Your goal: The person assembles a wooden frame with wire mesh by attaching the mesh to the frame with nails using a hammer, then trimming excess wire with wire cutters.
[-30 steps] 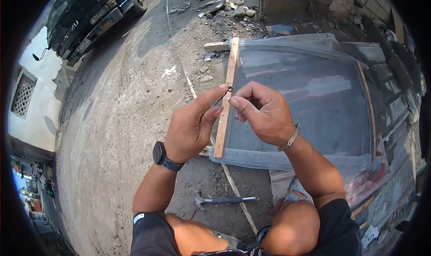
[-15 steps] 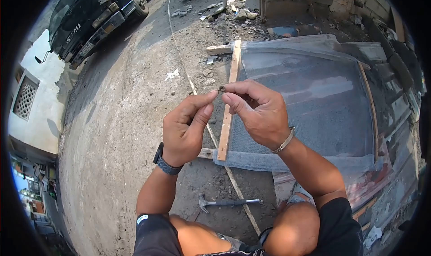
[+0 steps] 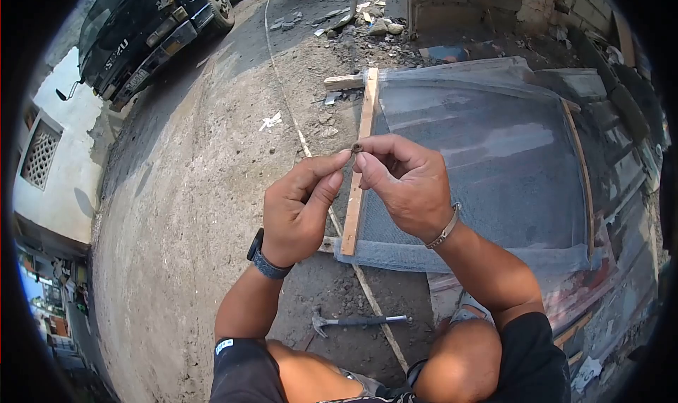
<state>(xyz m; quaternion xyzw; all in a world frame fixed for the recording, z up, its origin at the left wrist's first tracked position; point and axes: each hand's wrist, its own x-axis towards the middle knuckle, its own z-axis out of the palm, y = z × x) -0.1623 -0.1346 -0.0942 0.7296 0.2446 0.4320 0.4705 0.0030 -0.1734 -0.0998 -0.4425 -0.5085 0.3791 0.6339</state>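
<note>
My left hand (image 3: pixel 300 209) and my right hand (image 3: pixel 404 184) meet in front of me, fingertips pinching a small dark, rusty bent nail (image 3: pixel 357 148) between them. A black watch sits on my left wrist, a metal bracelet on my right. Behind the hands lies a wooden frame (image 3: pixel 358 164) covered with grey mesh screen (image 3: pixel 487 163), its left batten running just under my fingers. A claw hammer (image 3: pixel 357 321) lies on the ground near my knees.
A dark truck (image 3: pixel 141 28) is parked at the upper left on the dirt road. Rubble and wood scraps (image 3: pixel 360 18) lie by a block wall (image 3: pixel 466 0) at the top. A thin string or line (image 3: pixel 289 106) runs across the ground.
Both hands have lowered slightly and drawn closer together, still working the small nail between the fingertips. The view has shifted a little.
</note>
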